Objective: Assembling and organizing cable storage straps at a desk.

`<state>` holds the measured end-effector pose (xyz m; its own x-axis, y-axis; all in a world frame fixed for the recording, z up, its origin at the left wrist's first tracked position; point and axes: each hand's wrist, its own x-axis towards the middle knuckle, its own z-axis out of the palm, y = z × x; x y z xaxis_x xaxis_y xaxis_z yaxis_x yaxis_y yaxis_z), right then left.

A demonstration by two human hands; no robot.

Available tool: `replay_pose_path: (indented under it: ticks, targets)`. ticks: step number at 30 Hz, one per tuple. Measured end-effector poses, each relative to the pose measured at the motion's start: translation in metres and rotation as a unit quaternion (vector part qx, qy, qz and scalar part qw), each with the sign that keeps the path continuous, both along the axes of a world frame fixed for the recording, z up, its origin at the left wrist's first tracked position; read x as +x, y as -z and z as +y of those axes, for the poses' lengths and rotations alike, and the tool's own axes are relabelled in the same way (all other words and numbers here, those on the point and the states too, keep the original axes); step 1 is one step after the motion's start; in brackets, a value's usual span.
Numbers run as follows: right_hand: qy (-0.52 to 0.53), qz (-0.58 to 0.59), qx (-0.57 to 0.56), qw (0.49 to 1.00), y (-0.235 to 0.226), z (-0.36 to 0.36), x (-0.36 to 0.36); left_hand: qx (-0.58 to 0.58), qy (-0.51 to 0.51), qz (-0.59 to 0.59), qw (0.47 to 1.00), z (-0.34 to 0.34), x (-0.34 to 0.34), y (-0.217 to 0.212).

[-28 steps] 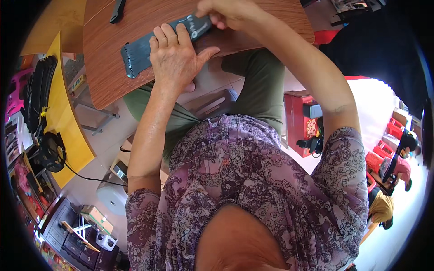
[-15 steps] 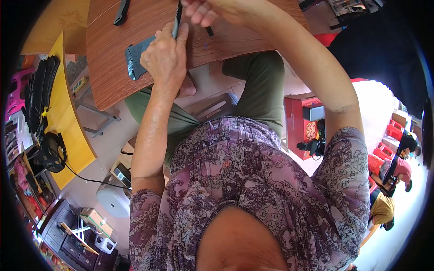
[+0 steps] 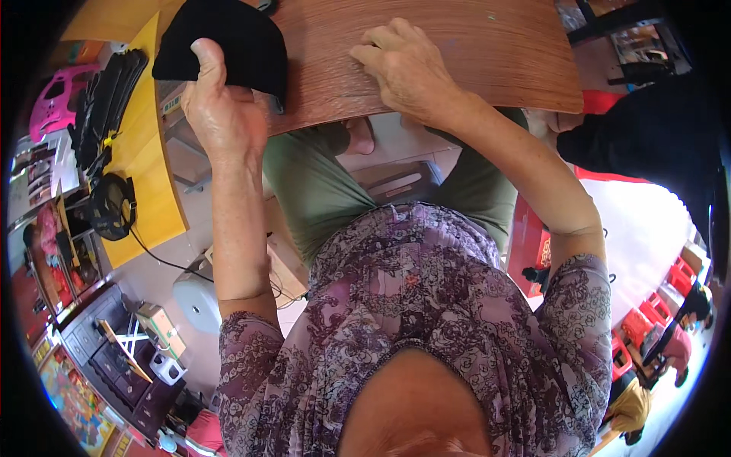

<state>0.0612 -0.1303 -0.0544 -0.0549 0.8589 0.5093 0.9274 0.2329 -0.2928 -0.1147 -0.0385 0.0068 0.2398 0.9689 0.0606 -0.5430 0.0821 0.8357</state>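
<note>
My left hand (image 3: 225,114) is closed on a black fabric piece (image 3: 228,46) with a rounded outline, much like a cap. Its thumb lies over the near edge, while the other fingers are mostly hidden. The piece is over the left end of the brown wooden table (image 3: 487,68). Beneath its lower right corner a bit of something blue-grey (image 3: 277,105) peeks out. To the right, my right hand (image 3: 403,65) rests at the tabletop, fingers loosely bent and partly apart, with nothing visible in them.
On the left, a yellow table (image 3: 141,175) carries a stack of black strips (image 3: 110,99) and a dark cap (image 3: 113,206). A small dark object (image 3: 266,6) lies at the table's far edge. A person in dark clothing (image 3: 647,129) is close on the right.
The blue-grey tool is no longer in my left hand, which now has the black fabric piece at the left. My right hand has come down nearer onto the tabletop. The view has shifted.
</note>
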Motion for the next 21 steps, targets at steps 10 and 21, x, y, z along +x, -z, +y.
replay_pose_path:
  ticks: [10, 21]
  targets:
    - [-0.023, -0.078, -0.010, 0.997, -0.003, 0.025, -0.038, -0.043, -0.017, -0.066, 0.997, 0.019, -0.035, 0.017]
    - [-0.046, -0.184, -0.034, 0.981, 0.003, 0.023, -0.047, -0.170, -0.099, -0.134, 0.971, 0.041, -0.063, 0.042]
